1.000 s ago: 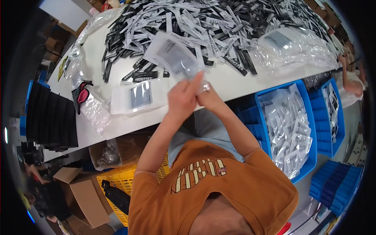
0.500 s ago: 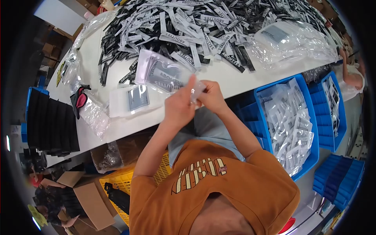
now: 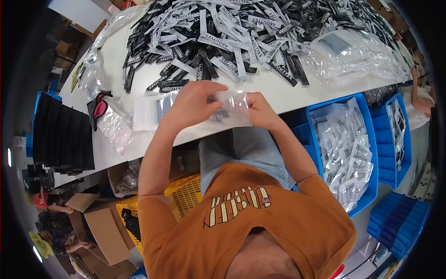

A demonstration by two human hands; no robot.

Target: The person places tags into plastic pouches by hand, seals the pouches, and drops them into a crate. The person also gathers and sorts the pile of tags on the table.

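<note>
A clear plastic bag [image 3: 236, 110] is stretched between my hands above the table's near edge. My right hand [image 3: 263, 112] pinches its right end. My left hand [image 3: 193, 106] is curled round its left part, with thumb and forefinger showing; the other fingers and much of the bag's contents are hidden. Dark and grey shapes show through the film, too unclear to name. Under and beside my left hand lies a flat clear bag with a grey label [image 3: 162, 107]. Just beyond my hands is a heap of black and white stick packets [image 3: 223, 44] printed ABOUTYES.
Empty clear bags [image 3: 357, 56] lie piled on the table's right. A blue bin [image 3: 374, 181] of filled bags stands by my right side. Stacked black trays [image 3: 62, 137] and a black-and-pink item [image 3: 98, 110] are at left. A person [image 3: 55, 232] is at lower left, another [image 3: 418, 102] at right.
The bag has turned and come down nearer the table edge, now stretched sideways. My left hand has moved left, and the hands are farther apart.
</note>
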